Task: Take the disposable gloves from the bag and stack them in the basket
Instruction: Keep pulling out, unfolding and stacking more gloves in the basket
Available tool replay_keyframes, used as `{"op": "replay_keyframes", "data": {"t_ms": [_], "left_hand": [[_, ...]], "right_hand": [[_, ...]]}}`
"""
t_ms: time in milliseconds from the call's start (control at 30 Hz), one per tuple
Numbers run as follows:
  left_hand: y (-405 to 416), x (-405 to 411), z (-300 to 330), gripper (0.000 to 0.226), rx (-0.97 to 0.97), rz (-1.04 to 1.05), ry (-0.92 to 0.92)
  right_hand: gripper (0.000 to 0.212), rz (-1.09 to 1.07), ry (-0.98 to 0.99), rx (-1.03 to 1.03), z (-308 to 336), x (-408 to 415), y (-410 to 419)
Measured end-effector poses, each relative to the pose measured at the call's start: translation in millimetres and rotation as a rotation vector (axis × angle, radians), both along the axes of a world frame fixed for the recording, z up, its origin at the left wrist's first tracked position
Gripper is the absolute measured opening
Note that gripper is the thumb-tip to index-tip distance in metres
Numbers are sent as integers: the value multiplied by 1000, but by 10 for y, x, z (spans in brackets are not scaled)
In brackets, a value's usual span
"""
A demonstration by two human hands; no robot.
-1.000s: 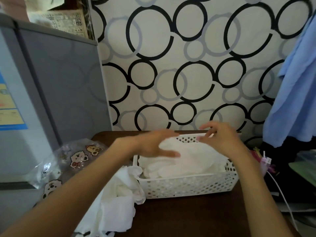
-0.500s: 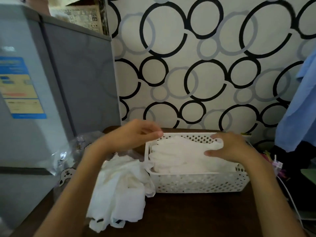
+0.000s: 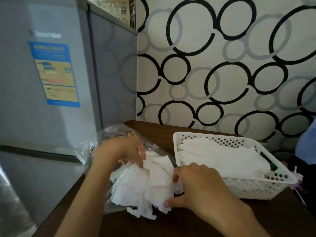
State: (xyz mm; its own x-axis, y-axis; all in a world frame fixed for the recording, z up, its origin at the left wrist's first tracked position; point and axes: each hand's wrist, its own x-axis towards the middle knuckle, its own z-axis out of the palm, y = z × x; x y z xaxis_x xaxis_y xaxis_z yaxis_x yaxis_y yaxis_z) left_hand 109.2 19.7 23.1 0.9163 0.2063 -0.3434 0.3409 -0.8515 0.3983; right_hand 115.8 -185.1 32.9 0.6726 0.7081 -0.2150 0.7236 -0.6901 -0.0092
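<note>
A loose pile of white disposable gloves (image 3: 145, 183) spills out of a clear printed bag (image 3: 109, 135) at the left of the dark table. My left hand (image 3: 123, 151) rests on the pile's far edge, its curled fingers touching the gloves. My right hand (image 3: 193, 187) grips the pile's right side, thumb at the lower edge. To the right stands the white perforated basket (image 3: 253, 187), with a flat stack of gloves (image 3: 222, 156) inside it.
A grey fridge (image 3: 42, 100) stands close against the table's left side. Circle-patterned wallpaper backs the table. Blue cloth (image 3: 307, 142) hangs at the far right, with small cluttered items below it beside the basket.
Both hands have left the basket and moved left onto the loose glove pile by the bag. The view has swung left.
</note>
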Motion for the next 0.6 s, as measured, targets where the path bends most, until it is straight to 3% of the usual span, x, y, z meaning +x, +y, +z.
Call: {"op": "replay_keyframes", "data": {"t_ms": [100, 200, 267, 367, 467, 600], "left_hand": [[117, -60, 40, 16, -94, 16, -107], [244, -137, 86, 8, -142, 89, -272], [287, -146, 98, 17, -147, 118, -400], [334, -135, 73, 26, -156, 183, -517], [332, -122, 94, 10, -292, 237, -497], [336, -202, 205, 16, -596, 251, -499]], "right_hand": [[66, -6, -39, 123, -176, -42, 187], [35, 5, -163, 283, -235, -11, 277], [15, -5, -200, 397, -198, 79, 307], [16, -37, -64, 566, -85, 253, 448], [12, -71, 93, 766, 35, 403, 643], [20, -114, 48, 841, 186, 515, 851]]}}
